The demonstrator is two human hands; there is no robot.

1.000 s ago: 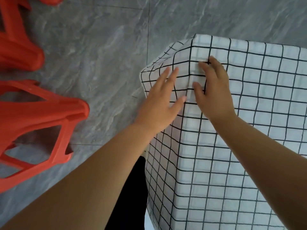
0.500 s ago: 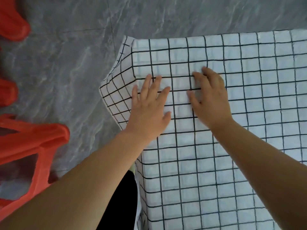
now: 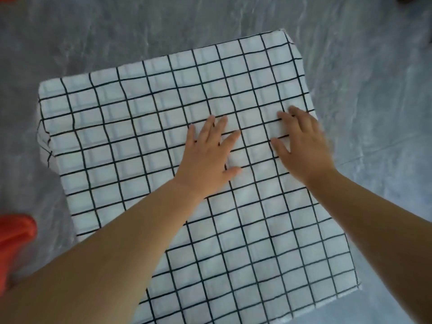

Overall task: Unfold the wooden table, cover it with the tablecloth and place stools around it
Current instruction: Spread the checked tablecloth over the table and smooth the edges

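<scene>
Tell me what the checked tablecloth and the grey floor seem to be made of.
Tablecloth: likely thin woven fabric, matt; its grid lines waver and the edges drape. Floor: probably glazed tile or stone, grey with marble-like veins; a thin joint line shows.
</scene>
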